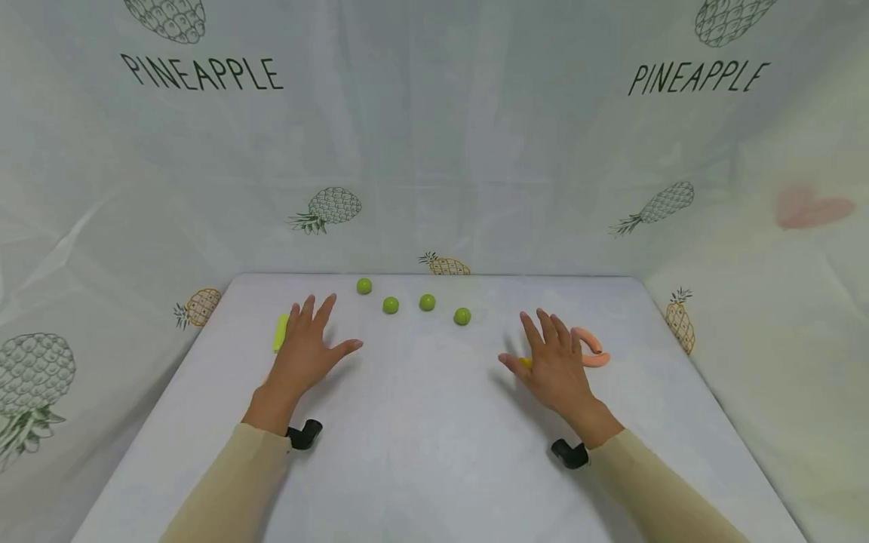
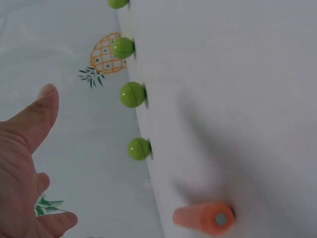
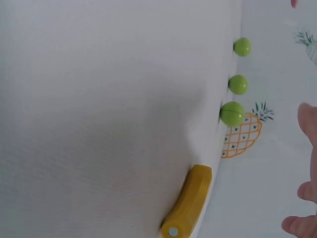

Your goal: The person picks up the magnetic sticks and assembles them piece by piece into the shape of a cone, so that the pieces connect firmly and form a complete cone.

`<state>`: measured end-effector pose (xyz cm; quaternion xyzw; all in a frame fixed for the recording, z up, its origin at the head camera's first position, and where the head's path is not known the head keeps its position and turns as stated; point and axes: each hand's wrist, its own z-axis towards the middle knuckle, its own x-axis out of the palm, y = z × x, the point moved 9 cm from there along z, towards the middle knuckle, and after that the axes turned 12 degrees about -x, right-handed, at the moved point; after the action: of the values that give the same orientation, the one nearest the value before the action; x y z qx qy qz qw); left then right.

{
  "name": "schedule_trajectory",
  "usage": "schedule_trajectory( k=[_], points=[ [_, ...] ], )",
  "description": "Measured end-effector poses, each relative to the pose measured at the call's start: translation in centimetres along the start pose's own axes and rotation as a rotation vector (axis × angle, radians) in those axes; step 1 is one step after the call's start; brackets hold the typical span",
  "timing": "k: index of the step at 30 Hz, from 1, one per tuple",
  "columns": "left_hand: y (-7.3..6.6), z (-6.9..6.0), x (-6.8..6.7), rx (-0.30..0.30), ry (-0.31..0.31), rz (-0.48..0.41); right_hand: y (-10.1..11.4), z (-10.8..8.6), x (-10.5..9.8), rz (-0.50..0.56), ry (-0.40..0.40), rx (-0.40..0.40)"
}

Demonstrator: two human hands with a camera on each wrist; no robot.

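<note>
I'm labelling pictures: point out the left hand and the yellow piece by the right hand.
Left hand (image 1: 305,357): head view, its back.
Yellow piece (image 3: 189,199): right wrist view, middle of its side.

Finding four balls (image 1: 427,302) on the table (image 1: 434,445) from eleven to one o'clock, before a curtain (image 1: 434,151). Seeing one stick (image 1: 280,333) at ten o'clock, just beside the left hand (image 1: 305,358). Noting sausage-like pieces (image 1: 597,361) near three o'clock, beside the right hand (image 1: 557,369), and a rod (image 3: 189,198) partly behind that hand.

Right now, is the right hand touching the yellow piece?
Apart: the right wrist view shows a clear gap between the right hand and the yellow piece.
</note>
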<state>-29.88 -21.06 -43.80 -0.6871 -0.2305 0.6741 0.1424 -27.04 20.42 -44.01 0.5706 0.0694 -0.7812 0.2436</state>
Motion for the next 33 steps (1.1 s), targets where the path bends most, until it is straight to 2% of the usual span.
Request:
schedule_trajectory(
  k=[5, 9, 14, 18, 24, 29, 33],
  points=[
    [-0.9, 2.3, 0.3, -0.032, 0.04, -0.238, -0.1, -0.4, -0.7, 0.097, -0.111, -0.013],
    [-1.1, 4.1, 1.2, -0.079, 0.076, -0.421, -0.5, -1.1, -0.9, 0.219, -0.172, 0.009],
    [-1.1, 6.7, 2.2, -0.118, 0.093, -0.559, -1.1, -2.1, -1.2, 0.297, -0.242, 0.009],
    [-0.9, 8.6, 2.6, -0.11, 0.067, -0.588, -1.6, -3.2, -0.9, 0.302, -0.254, 0.024],
    [0.0, 10.7, 3.7, -0.152, 0.062, -0.603, -2.5, -5.1, -0.5, 0.306, -0.25, 0.084],
    [0.5, 12.7, 5.1, -0.193, 0.072, -0.544, -3.4, -6.7, -0.9, 0.303, -0.261, 0.145],
    [0.8, 14.0, 5.9, -0.212, 0.089, -0.482, -4.2, -7.5, -0.8, 0.321, -0.233, 0.223]
  ],
)
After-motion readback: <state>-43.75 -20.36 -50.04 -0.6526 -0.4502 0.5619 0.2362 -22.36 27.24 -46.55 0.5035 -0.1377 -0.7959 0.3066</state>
